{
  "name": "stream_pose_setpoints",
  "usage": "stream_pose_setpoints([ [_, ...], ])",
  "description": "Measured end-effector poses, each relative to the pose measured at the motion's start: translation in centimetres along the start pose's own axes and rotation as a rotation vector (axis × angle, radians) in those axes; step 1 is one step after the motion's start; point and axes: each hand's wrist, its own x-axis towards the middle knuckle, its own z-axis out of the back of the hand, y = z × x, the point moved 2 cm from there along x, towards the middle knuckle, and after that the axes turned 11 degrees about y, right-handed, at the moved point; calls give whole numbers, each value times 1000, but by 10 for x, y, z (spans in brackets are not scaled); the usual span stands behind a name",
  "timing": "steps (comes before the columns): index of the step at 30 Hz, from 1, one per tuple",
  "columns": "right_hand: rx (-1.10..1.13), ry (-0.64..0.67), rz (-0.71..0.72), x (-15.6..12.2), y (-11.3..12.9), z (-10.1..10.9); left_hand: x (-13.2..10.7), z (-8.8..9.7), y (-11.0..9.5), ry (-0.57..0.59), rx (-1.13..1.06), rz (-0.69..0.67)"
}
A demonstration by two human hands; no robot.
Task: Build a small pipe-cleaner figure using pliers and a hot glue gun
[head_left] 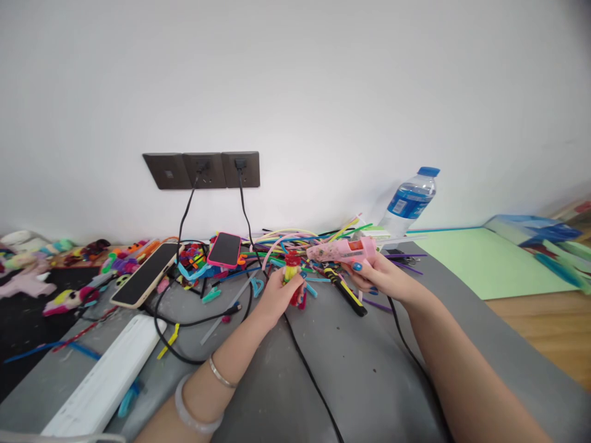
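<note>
In the head view my left hand [281,294] is closed around a small red and yellow fuzzy figure [292,264], which looks made of pipe cleaners; my fingers hide part of it. My right hand [381,277] grips a pink hot glue gun [344,250] by its handle. The gun's nozzle points left, close to the top of the figure; whether they touch I cannot tell. Just below the gun lies a yellow and black utility knife [345,292]. Behind both hands spreads a pile of colourful pipe cleaners [277,237].
A water bottle [410,200] leans at the wall. To the left lie a beige-cased phone [146,275], a small pink-framed device [225,249], a white power strip [108,375] and fuzzy figures [69,300]. Black cables hang from the wall sockets [202,170]. Green sheets [480,264] lie right.
</note>
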Motion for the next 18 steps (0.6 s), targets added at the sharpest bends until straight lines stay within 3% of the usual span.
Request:
stream_pose_setpoints([
  [18, -94, -10, -46, -4, 2, 4, -1, 1, -2, -29, 31, -7],
])
